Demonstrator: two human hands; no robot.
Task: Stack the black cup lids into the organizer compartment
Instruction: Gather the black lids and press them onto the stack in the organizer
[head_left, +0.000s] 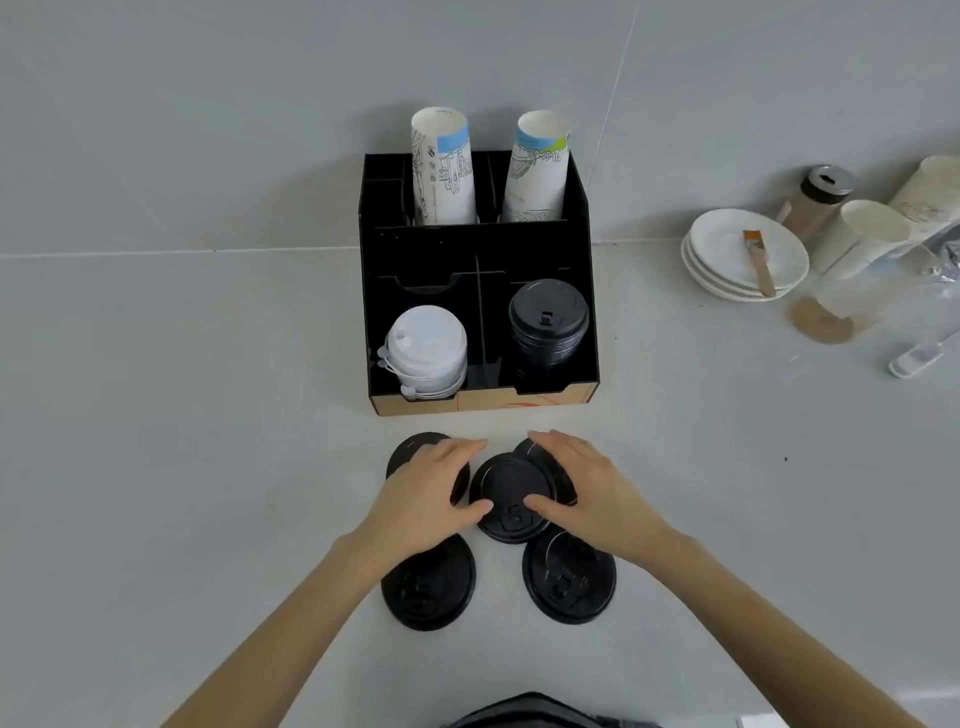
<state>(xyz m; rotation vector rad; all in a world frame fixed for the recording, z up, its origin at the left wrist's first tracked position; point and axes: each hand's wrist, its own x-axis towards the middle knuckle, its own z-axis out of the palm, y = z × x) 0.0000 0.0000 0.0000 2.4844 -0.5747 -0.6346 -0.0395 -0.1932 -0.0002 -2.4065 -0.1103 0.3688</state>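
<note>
1. So there's a black organizer (478, 244) sitting on a pale counter (156, 415), open side facing the person. Makes sense, since that way the front bins can be loaded straight from where they're standing.

2. Front right compartment already has a stack of black lids (548, 325) in it, sticking up above the low front wall. Front left has a stack of white lids (427, 349). So colours are kept apart, and my guess is the right bin is where the loose ones go.

3. Two paper cups (442, 169) stand in the back slots, out of the way of the lid bins.

4. The loose black lids are spread on the counter just in front of the organizer, five that I can count. The centre lid (506, 496) overlaps another one behind it, and two more lie closer to the person: near-left lid (428, 584) and near-right lid (569, 577).

5. Left hand (431, 488) and right hand (587, 488) flank the centre lid, thumbs touching its near edge, fingers loosely spread and curved over the neighbouring lids. Looks like they're gathering lids together, not lifting yet. No firm pinch on anything that I can see.

6. Off to the right there's a pile of white plates (745, 257) with a small brush (758, 262) on top, well apart from all this.
</note>
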